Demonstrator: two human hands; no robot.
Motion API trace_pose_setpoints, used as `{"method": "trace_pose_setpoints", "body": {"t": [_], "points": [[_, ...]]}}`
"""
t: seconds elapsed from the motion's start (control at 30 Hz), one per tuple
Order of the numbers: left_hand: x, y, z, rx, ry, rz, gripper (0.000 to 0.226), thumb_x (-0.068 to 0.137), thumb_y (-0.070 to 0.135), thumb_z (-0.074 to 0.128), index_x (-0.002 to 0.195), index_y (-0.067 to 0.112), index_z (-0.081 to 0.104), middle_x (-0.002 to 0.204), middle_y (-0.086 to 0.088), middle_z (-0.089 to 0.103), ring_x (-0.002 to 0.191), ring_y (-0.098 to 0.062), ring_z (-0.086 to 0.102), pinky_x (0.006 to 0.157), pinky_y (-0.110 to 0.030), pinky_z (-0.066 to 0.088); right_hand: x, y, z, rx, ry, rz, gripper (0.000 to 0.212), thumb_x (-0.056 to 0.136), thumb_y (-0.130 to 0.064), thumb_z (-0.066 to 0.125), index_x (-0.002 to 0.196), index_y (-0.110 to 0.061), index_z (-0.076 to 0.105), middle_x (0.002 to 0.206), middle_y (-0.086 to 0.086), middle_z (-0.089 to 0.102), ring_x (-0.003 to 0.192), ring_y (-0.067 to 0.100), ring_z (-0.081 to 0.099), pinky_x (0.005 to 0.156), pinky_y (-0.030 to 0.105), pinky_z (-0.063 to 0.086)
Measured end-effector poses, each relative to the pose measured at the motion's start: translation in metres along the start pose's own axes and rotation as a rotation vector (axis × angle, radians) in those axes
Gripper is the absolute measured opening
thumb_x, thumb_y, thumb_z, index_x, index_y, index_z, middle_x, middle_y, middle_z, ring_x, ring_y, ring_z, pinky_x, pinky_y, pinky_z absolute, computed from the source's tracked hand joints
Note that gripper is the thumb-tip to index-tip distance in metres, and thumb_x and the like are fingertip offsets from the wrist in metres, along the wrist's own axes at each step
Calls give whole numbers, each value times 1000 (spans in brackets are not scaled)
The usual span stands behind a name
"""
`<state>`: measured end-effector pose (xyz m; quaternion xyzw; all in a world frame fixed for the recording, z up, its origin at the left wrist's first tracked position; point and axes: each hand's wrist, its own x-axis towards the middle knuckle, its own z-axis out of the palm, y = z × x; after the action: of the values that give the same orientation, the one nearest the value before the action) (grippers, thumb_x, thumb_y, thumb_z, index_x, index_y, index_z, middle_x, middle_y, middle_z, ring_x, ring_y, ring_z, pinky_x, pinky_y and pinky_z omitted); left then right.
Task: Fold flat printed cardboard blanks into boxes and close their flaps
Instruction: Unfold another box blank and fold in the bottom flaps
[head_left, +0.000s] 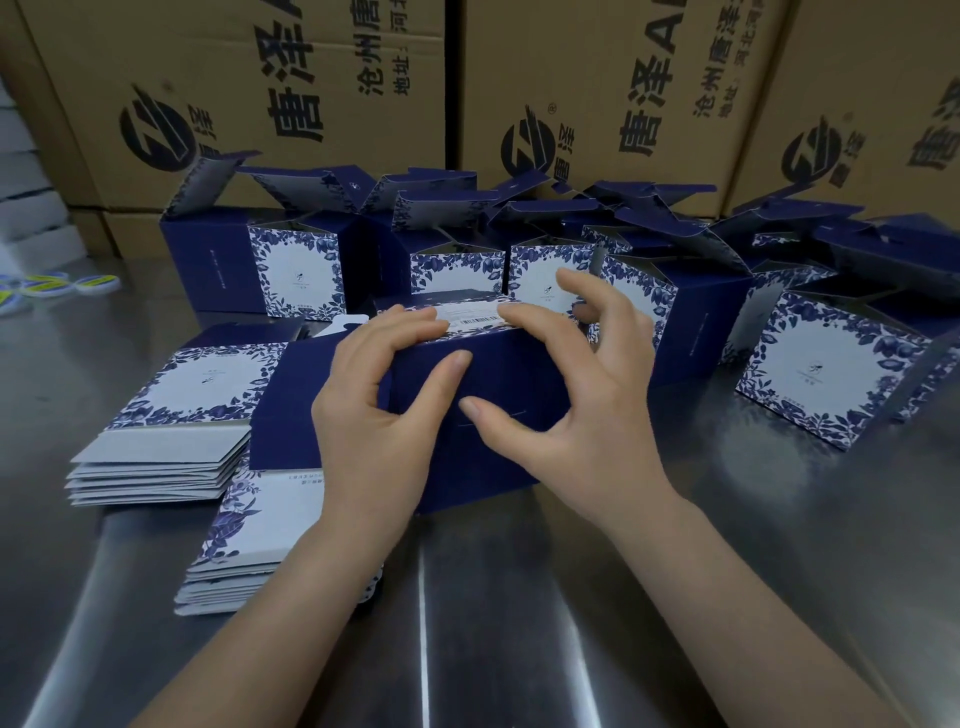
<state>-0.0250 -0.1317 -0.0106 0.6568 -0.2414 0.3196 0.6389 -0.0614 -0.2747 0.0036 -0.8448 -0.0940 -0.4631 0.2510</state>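
Note:
A dark blue printed box (498, 374) stands on the steel table in front of me, its top face white with a barcode. My left hand (374, 415) grips its left end, fingers curled over the top edge and thumb on the front face. My right hand (576, 400) holds the right end, index finger on the top flap, thumb pressed to the front, other fingers lifted. Two stacks of flat blue-and-white floral blanks lie at the left, one (171, 415) further back, one (249, 540) nearer and partly under my left forearm.
Several folded boxes (810, 358) with open top flaps crowd the back and right of the steel table (571, 623). Large brown shipping cartons (322, 78) form a wall behind them. Small yellow-and-blue round items (57, 286) lie at the far left.

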Motion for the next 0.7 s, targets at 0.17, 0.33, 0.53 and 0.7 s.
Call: {"method": "trace_pose_setpoints", "body": {"t": [0.17,0.33,0.53,0.7], "points": [[-1,0,-1,-20,56,-42,23,82,19,72,101,32,66,115,6,69,124,-17,57,104,-48,45,-5,-9,8,-14,-39,17,69,72,-57,65,131,-22,57,142,9,37,128,26,37,104,45,37],[0,4,0,-122,29,-100,19,88,20,66,103,31,68,121,11,68,127,-9,55,109,-39,43,-7,-10,9,-27,-164,69,91,69,-67,57,147,-23,37,158,8,17,145,22,19,116,42,27],[-5,7,3,-89,-134,63,33,100,18,40,125,9,60,138,-2,58,137,-10,46,112,-26,36,-4,-8,6,-1,-109,166,93,64,-75,60,142,-30,33,159,2,9,146,21,13,112,51,31],[-2,0,-1,-62,-174,104,39,99,21,38,134,12,54,145,1,52,139,-11,43,113,-34,38,-1,1,4,168,-78,271,81,59,-64,68,128,-36,37,153,-10,13,144,11,17,113,36,32]]}}
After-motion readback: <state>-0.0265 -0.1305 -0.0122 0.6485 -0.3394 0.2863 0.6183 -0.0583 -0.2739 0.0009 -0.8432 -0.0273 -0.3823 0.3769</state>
